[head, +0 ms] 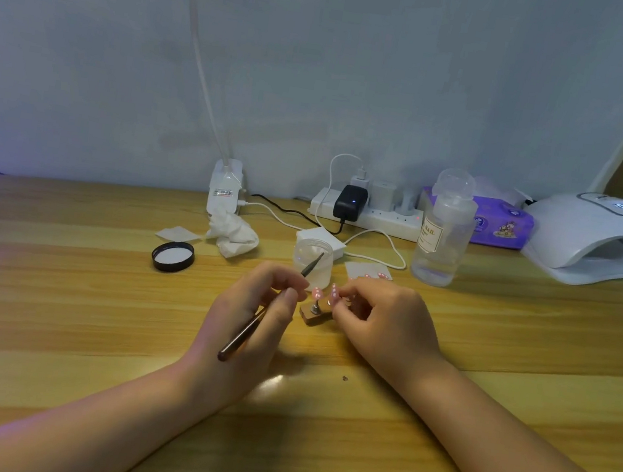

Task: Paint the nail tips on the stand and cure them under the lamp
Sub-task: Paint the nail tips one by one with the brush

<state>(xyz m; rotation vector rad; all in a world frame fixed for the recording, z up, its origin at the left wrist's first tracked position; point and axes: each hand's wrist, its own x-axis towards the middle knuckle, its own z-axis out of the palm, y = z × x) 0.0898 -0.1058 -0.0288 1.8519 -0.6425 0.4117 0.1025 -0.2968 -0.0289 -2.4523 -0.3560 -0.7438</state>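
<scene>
A small wooden stand [315, 318] sits mid-table with a pink nail tip [316, 293] on its metal post. My left hand [250, 315] grips a thin dark brush [244, 332], whose point reaches up toward a clear jar [313, 262]. To the right of the stand, my right hand [382, 321] pinches another pink nail tip [333, 294] between thumb and fingers. The white curing lamp [597, 240] stands at the far right, its opening facing me.
A clear pump bottle [442, 234], black lid [173, 255], crumpled tissue [233, 233], cotton pads [178, 234], power strip [369, 212] with cables and a purple wipes pack [504, 223] line the back. The desk lamp base [224, 187] stands behind the tissue.
</scene>
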